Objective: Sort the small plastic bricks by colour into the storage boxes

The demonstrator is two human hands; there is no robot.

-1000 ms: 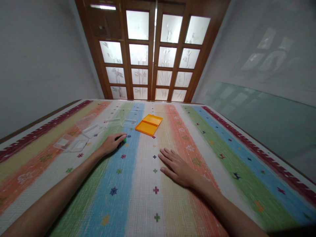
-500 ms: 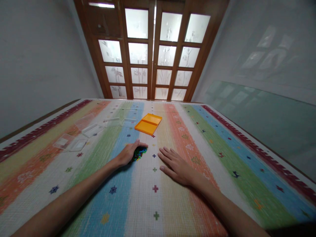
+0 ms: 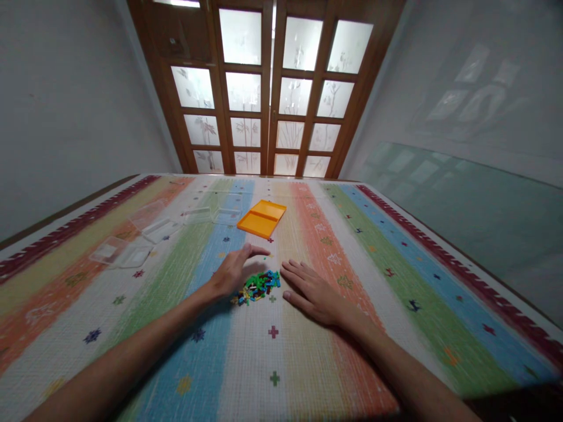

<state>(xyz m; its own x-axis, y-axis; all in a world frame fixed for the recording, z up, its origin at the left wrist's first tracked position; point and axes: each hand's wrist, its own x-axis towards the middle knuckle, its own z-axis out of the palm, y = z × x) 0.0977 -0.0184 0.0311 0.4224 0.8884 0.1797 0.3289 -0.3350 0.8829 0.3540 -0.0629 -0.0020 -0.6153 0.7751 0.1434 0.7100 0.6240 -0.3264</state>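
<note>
A pile of small colourful pieces (image 3: 259,286), green, blue, yellow and dark red, lies on the striped tablecloth (image 3: 250,363) between my hands. The pieces are too small to name their kind. Along the pile's left and far side is my left hand (image 3: 235,268), thumb and fingers apart, slightly raised. My right hand (image 3: 310,293) rests flat, palm down, its fingers stretched towards the pile's right edge. Beyond both hands an open orange case (image 3: 261,218) lies unfolded on the cloth.
Several clear plastic boxes with lids stand at the left, among them a near box (image 3: 136,255) and a farther one (image 3: 229,215). Past the table's far edge is a wooden glass-paned door (image 3: 268,117). Walls flank the table.
The pieces, mostly hidden under my left hand before, now lie spread further right, close to my right hand. My left hand has opened. My right hand has stayed nearly still.
</note>
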